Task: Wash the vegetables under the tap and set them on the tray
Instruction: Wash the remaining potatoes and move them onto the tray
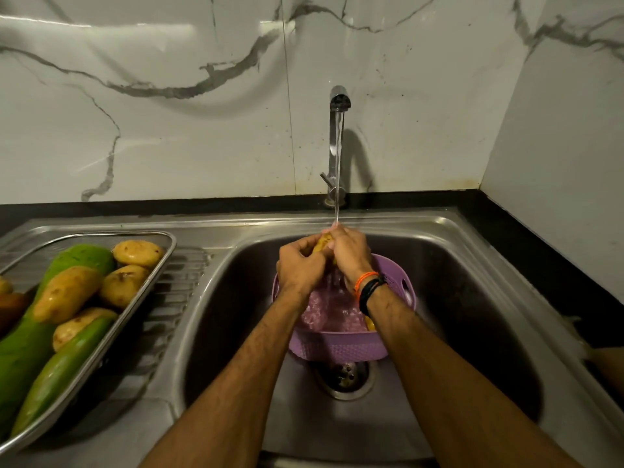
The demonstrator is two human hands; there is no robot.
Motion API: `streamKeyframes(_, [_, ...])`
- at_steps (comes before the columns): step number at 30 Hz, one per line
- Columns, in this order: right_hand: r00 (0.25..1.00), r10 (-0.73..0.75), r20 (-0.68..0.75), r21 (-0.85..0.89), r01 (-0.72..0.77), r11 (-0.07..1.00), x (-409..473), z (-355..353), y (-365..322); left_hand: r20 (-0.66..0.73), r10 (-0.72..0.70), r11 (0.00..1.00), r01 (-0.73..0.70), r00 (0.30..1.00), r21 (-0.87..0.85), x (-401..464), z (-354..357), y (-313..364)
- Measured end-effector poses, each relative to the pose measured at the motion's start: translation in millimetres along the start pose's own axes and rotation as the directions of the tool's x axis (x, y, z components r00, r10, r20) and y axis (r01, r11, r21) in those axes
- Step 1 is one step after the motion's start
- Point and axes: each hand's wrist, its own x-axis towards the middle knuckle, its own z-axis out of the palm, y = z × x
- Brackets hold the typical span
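Note:
A potato (322,244) is held between both hands under the running tap (339,106), above a purple plastic basket (341,346) that stands in the sink (479,298). My left hand (300,265) grips the potato from the left and my right hand (351,255) wraps it from the right; most of the potato is hidden. Water streams onto the hands and splashes into the basket, where a yellow piece (370,323) shows beside my right wrist. On the drainboard to the left, a steel tray (158,268) holds several potatoes (67,293) and long green gourds (30,339).
The sink drain (342,374) lies just in front of the basket. A black counter edge (540,251) runs along the right side and back. Marble wall tiles rise behind the tap. The ribbed drainboard (182,288) lies between tray and basin.

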Motion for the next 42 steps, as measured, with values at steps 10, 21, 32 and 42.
streamKeyframes(10, [0.995, -0.001, -0.105, 0.025, 0.004, 1.000, -14, 5, -8, -0.089, 0.014, 1.000, -0.012, 0.996, 0.018, -5, 6, 4])
streamKeyframes(21, [0.982, -0.073, -0.175, -0.062, 0.063, 0.996, -17, 10, -18, -0.038, -0.184, 0.947, 0.167, 0.982, -0.275, -6, 5, 11])
streamKeyframes(32, [0.998, 0.026, 0.049, -0.019, -0.025, 1.000, -4, -6, -14, 0.075, -0.258, 0.903, 0.269, 0.963, -0.335, -13, 1, 19])
streamKeyframes(42, [0.998, 0.057, -0.013, -0.052, -0.058, 0.997, -6, -9, -11, 0.143, -0.212, 0.932, 0.244, 0.967, -0.269, -17, -2, 21])
